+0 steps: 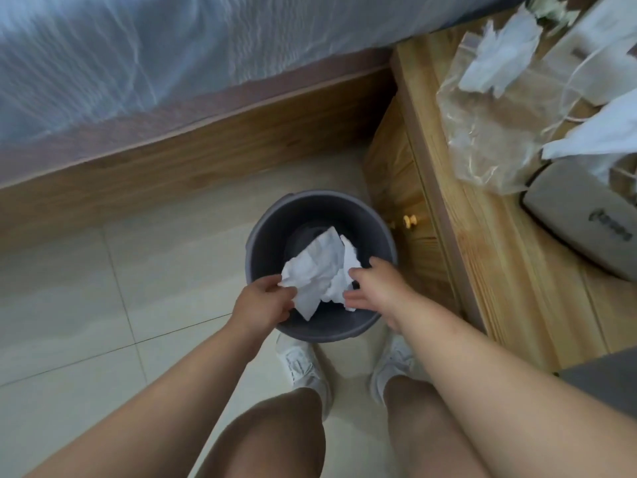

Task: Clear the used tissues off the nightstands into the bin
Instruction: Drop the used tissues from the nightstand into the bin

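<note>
A round grey bin (262,243) stands on the tiled floor between the bed and the wooden nightstand (496,257). Over its mouth hangs a crumpled white tissue (320,270). My left hand (265,298) pinches the tissue's left edge between thumb and fingers. My right hand (375,288) is at the tissue's right side with fingers spread and loosely extended, touching it. More white tissues lie on the nightstand: one (499,56) at the back on a clear plastic bag, another (599,132) at the right edge.
A clear plastic bag (489,139), a grey device (582,215) and white cords sit on the nightstand. Its drawer has a small brass knob (409,221). A bed with a plastic-covered mattress (138,56) and wooden frame runs across the top. My white shoes stand just below the bin.
</note>
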